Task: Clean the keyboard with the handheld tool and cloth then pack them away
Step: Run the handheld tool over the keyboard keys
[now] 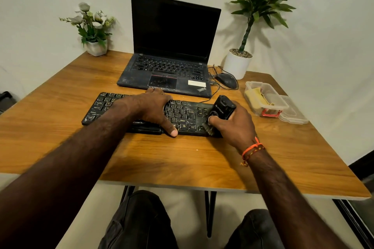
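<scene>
A dusty black keyboard [182, 114] lies across the middle of the wooden table. My left hand [155, 107] spans it from back edge to front edge, thumb at the near rim, holding it steady. My right hand [235, 125] grips a black handheld cleaning tool [222, 108], whose brush end touches the keys at the keyboard's right end. A yellow cloth [257, 95] lies inside a clear plastic box [265, 105] at the right of the table.
An open black laptop [170, 54] stands behind the keyboard, with a wired mouse [226, 80] to its right. The box's lid [293, 115] lies beside the box. A flower pot [97, 46] sits back left, a potted plant [237, 64] back right.
</scene>
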